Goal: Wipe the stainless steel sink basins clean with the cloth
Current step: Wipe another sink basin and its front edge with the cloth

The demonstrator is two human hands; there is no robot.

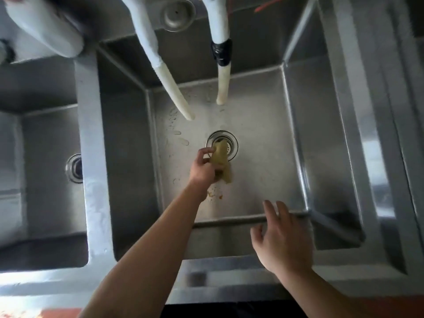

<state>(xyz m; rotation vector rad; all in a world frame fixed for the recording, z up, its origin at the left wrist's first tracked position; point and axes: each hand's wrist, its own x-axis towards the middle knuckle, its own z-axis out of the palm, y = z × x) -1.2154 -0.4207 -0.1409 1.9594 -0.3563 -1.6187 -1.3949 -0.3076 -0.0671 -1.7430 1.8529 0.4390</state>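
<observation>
No brand, label or writing can be read anywhere. The surface is a brushed stainless steel double sink: the large square middle basin (263, 157) fills the centre, and a second steel basin (46, 180) lies at nine o'clock across a flat steel divider (91, 180), with its own round drain (74, 168) showing near the divider. The middle basin's floor carries water droplets and streaks toward ten o'clock of its round metal drain strainer (226, 143), and a few small orange-brown specks (214, 195) lie at six o'clock of that strainer. Two white-wrapped hoses with cream tips hang in from twelve o'clock, the left hose (171, 88) slanting, the right hose (222, 83) bound with black tape. A domed steel fitting (177, 13) sits on the back wall between them.

The crumpled yellow-olive cloth (221, 160) lies on the basin floor, overlapping the strainer's seven o'clock edge. The left hand (204, 167) pinches it, fingers curled around its left side. The right hand (283, 242) is loose and spread, holding nothing, at five o'clock of the cloth near the basin's front wall, well apart from it.
</observation>
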